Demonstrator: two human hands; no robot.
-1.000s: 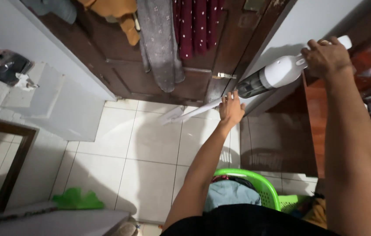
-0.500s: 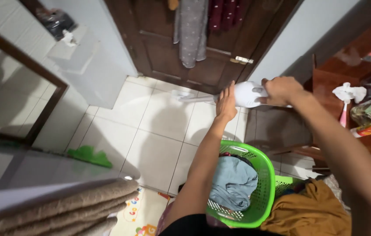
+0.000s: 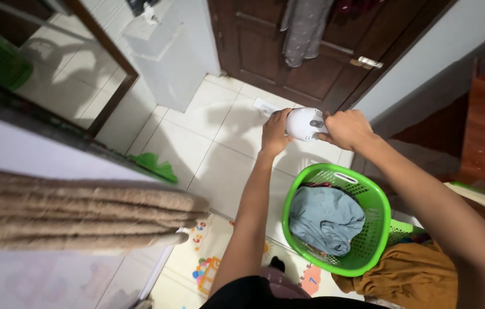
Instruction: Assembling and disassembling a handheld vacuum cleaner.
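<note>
I have swung the white handheld vacuum (image 3: 305,123) from slanting at the brown door (image 3: 305,74) to nearly upright over the white tiled floor (image 3: 214,154), so its nozzle meets the tiles. My right hand (image 3: 345,129) grips its handle, my left hand (image 3: 275,130) clasps its body. A green laundry basket (image 3: 368,252) sits just beside.

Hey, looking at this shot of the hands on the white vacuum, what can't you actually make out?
Head view only:
- White vacuum: its tube and floor nozzle are mostly hidden behind its body and the left hand.
- Its handle: covered by the right hand.
- Green basket: things under the blue cloth are hidden.
- Hanging clothes: cut off by the top edge.
</note>
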